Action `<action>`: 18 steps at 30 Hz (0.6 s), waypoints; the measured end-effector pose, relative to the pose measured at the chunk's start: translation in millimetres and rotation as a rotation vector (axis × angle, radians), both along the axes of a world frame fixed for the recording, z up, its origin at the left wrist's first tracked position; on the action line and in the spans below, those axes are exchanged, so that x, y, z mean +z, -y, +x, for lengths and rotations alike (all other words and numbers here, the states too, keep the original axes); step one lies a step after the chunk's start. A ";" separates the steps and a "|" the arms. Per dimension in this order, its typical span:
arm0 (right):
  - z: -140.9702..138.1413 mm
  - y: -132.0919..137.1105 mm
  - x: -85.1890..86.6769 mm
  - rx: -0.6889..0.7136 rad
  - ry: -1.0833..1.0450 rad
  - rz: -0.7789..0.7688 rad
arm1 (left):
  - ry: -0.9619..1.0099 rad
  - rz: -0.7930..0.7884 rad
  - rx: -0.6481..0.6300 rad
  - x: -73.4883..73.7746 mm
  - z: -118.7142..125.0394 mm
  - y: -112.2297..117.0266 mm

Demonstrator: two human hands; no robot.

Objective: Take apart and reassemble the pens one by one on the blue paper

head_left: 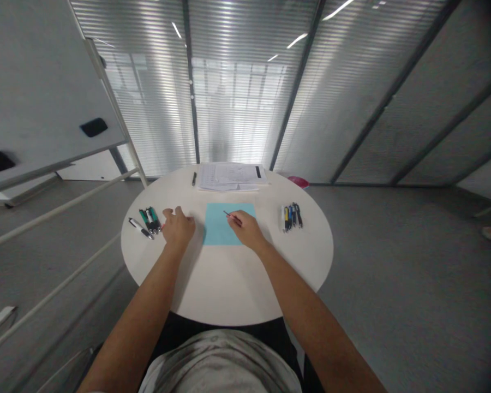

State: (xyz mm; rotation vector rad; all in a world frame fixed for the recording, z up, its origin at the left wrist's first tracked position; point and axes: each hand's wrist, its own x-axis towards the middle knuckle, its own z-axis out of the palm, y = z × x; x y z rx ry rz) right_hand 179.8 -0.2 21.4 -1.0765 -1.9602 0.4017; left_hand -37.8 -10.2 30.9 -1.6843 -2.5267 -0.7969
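Note:
A light-blue square sheet lies in the middle of the round white table. Over its right part is my right hand, fingers pinched on a slim dark-and-red pen-like stick; its exact kind is too small to tell. My left hand hovers or rests left of the sheet, its fingers apart and nothing visible in them. Just beyond it sits a group of green, black and white pens, with a white-and-black pen lying apart. A small red bit shows at the left hand's edge, mostly hidden.
To the right lies a row of yellow, blue and black pens. Printed papers are stacked at the table's far edge, beside a dark pen. A whiteboard on a frame stands left; glass panels with blinds rise behind.

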 end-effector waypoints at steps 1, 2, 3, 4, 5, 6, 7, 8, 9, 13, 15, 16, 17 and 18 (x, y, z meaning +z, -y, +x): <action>-0.2 0.8 1.0 0.006 0.010 0.000 | -0.010 -0.026 0.015 0.2 1.4 1.3; -0.5 1.6 2.0 0.011 0.022 -0.002 | -0.013 -0.051 0.029 0.3 2.6 2.3; -0.8 2.4 3.0 0.013 0.033 -0.007 | -0.011 -0.077 0.036 0.3 3.4 3.0; -1.1 3.0 3.8 0.011 0.043 -0.010 | -0.004 -0.106 0.036 0.2 3.9 3.5; -1.4 3.4 4.3 0.008 0.050 -0.013 | 0.006 -0.136 0.029 0.1 4.2 3.8; -1.6 3.5 4.6 0.006 0.054 -0.013 | 0.014 -0.162 0.021 0.1 4.5 4.0; -1.6 3.4 4.6 0.005 0.057 -0.013 | 0.020 -0.182 0.014 0.1 4.8 4.3; -1.6 3.1 4.3 0.004 0.060 -0.011 | 0.024 -0.194 0.012 0.2 5.0 4.6; -1.5 2.6 3.7 0.004 0.064 -0.009 | 0.024 -0.200 0.014 0.4 5.1 5.0; -1.0 0.7 0.8 0.014 0.084 -0.003 | 0.035 -0.204 0.030 1.0 2.1 6.8; -0.9 0.8 0.0 0.023 0.090 -0.003 | 0.049 -0.215 0.035 0.9 -1.1 7.5; -0.9 1.1 -0.1 0.027 0.094 -0.005 | 0.053 -0.221 0.038 0.9 -2.5 7.6; -0.9 1.5 0.0 0.028 0.097 -0.009 | 0.052 -0.227 0.039 0.9 -3.5 7.6; -1.0 1.9 0.2 0.030 0.100 -0.012 | 0.048 -0.229 0.035 1.1 -3.9 7.5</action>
